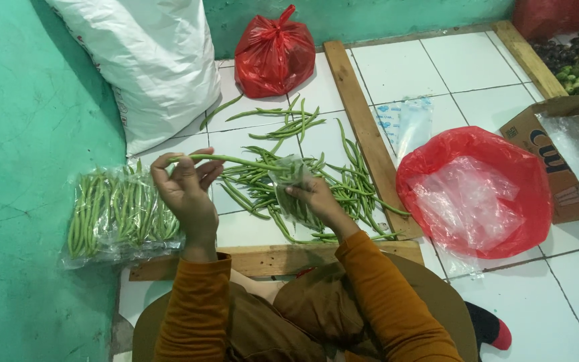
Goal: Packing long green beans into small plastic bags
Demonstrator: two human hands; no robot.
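My left hand is raised palm-up and pinches one long green bean that stretches to the right. My right hand grips a small clear plastic bag with beans inside, held over a loose pile of green beans on the white tiled floor. Left of my left hand lie packed clear bags of beans. Both arms wear orange sleeves.
A wooden frame borders the tiles in front and to the right. A red plastic bag lies open at right with clear bags in it, next to a cardboard box. A tied red bag and a white sack stand behind.
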